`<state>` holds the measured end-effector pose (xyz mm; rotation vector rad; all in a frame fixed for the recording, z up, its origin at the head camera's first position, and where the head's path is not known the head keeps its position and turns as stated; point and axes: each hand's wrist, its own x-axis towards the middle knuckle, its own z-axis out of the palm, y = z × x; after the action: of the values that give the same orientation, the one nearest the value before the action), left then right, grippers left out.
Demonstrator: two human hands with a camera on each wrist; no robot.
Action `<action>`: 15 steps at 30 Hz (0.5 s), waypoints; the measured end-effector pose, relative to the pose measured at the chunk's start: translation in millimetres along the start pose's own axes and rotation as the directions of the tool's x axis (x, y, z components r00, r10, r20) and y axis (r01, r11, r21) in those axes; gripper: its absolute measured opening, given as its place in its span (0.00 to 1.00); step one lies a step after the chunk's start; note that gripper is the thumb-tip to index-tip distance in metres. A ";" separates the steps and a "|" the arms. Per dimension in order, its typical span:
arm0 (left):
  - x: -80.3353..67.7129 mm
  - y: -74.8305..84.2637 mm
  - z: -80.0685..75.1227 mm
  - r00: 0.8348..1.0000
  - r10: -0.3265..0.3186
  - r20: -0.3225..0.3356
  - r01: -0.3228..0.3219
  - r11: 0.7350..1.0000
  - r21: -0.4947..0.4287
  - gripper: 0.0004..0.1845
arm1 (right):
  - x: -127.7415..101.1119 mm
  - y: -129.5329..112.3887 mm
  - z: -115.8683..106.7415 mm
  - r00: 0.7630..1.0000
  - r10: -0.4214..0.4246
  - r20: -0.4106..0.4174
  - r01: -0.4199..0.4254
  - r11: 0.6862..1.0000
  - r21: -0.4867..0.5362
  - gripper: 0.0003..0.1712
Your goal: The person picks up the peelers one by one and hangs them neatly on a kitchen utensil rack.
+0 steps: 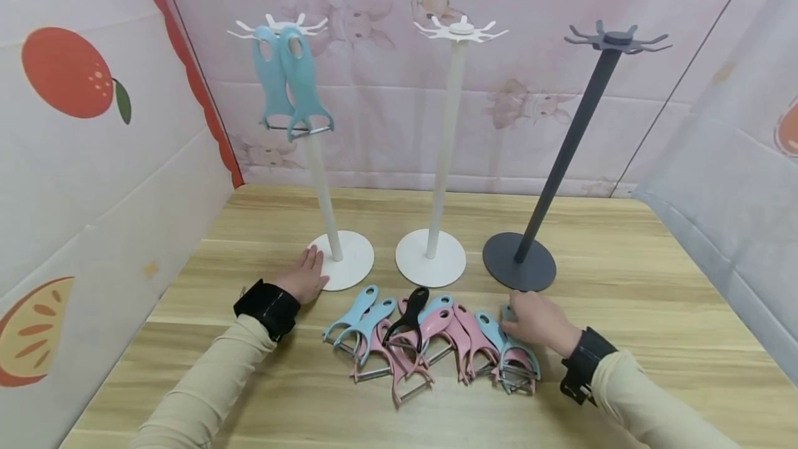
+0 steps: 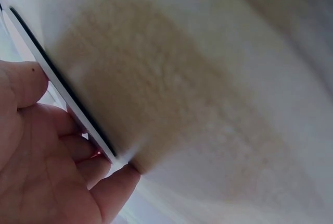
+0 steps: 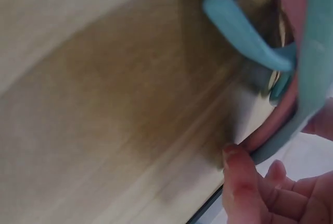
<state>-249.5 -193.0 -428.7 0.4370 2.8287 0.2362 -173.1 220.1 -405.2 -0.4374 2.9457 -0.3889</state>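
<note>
My left hand (image 1: 303,277) rests at the left edge of the round base (image 1: 354,270) of the left white stand. In the left wrist view its fingers and thumb meet the base's thin rim (image 2: 70,96). At the right end of a pile of peelers, my right hand (image 1: 539,321) pinches the handle of a blue-green peeler (image 3: 313,52). A pink peeler (image 3: 285,108) lies right under that handle in the right wrist view, at the fingertips. The pile holds several blue and pink peelers (image 1: 460,338) and one black peeler (image 1: 411,314).
Two blue peelers (image 1: 302,82) hang from the left stand's prongs. A second white stand (image 1: 441,144) is in the middle, and a dark grey stand (image 1: 569,151) on the right. A printed cloth (image 1: 386,89) closes off the back of the wooden table (image 1: 623,283).
</note>
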 end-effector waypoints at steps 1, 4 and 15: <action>1.4 -1.7 1.6 1.000 0.005 -0.003 -0.005 1.000 -0.004 0.34 | 0.4 0.1 -1.1 1.000 0.006 0.009 -0.006 1.000 0.015 0.16; 2.2 -2.3 1.9 1.000 0.007 -0.003 -0.007 1.000 -0.004 0.34 | 0.8 0.3 -4.8 0.999 0.023 0.033 -0.025 0.998 0.057 0.16; -7.9 10.6 -11.9 1.000 -0.017 0.005 0.017 0.998 0.063 0.31 | 4.9 -4.2 -23.3 0.982 -0.137 -0.128 0.152 0.982 0.113 0.07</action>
<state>-242.7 -186.9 -413.4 0.4257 2.8396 0.1420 -180.7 220.2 -382.2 -0.6351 2.9913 -0.6311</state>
